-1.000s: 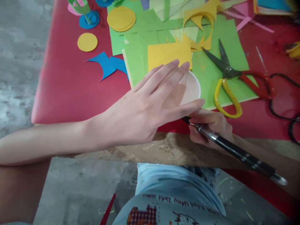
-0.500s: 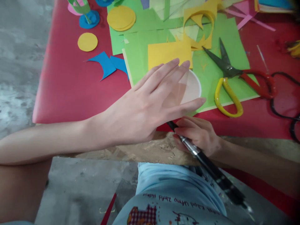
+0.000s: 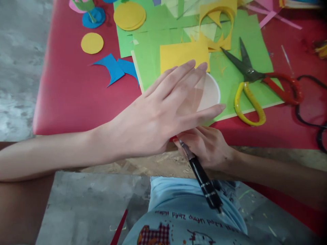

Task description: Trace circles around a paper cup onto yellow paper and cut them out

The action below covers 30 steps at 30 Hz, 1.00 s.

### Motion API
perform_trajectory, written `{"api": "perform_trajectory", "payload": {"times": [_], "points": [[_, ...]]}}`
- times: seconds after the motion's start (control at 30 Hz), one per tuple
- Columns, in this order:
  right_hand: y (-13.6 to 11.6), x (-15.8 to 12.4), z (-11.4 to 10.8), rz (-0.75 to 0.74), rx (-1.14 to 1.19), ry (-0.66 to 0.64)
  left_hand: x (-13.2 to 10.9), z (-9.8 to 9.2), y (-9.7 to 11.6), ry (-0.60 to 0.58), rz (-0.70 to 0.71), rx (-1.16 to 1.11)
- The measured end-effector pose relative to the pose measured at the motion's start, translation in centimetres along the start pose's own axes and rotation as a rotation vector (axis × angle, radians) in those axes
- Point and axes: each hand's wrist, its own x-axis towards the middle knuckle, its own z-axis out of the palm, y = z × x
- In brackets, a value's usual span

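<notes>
My left hand (image 3: pixel 158 112) lies spread over a round, white-rimmed object (image 3: pixel 209 92), perhaps a cup or lid, and covers much of it. Its fingertips reach the edge of a yellow paper piece (image 3: pixel 184 56) on green paper. Just below, my right hand (image 3: pixel 206 146) grips a black pen (image 3: pixel 201 173) with a silver section. The pen slants down toward my shirt, and its tip is hidden beneath my left hand. To the right, scissors (image 3: pixel 251 75) with one yellow and one red handle rest with their blades apart.
Green paper sheets (image 3: pixel 242 27) spread over the red tabletop (image 3: pixel 68 98). A yellow offcut with a round hole (image 3: pixel 231 34), yellow discs (image 3: pixel 129 16), a single yellow disc (image 3: pixel 92 43) and blue scraps (image 3: pixel 114 71) lie about. A black cord (image 3: pixel 301 117) is at the right.
The pen and my right hand have shifted left, and the pen now stands steeper with its front end further under my left hand. My left hand stays on the round object.
</notes>
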Motion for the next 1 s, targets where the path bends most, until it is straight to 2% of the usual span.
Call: {"api": "perform_trajectory", "payload": {"times": [0.17, 0.4, 0.77, 0.83, 1.0], "points": [[-0.3, -0.1, -0.6, -0.036, -0.053, 0.001, 0.0, -0.1, 0.0, -0.034, 0.012, -0.002], [0.4, -1.8, -1.0, -0.006, -0.074, 0.011, -0.2, 0.2, -0.2, -0.022, 0.02, 0.024], [1.8, -2.3, -2.0, 0.151, 0.029, 0.019, -0.2, 0.0, -0.1, -0.021, 0.001, -0.006], [1.8, -2.3, -2.0, 0.176, 0.061, 0.056, -0.2, 0.0, -0.1, -0.006, 0.01, 0.002], [1.7, -2.6, -2.3, 0.329, 0.119, 0.169, 0.0, -0.2, 0.0, -0.054, 0.019, 0.0]]}}
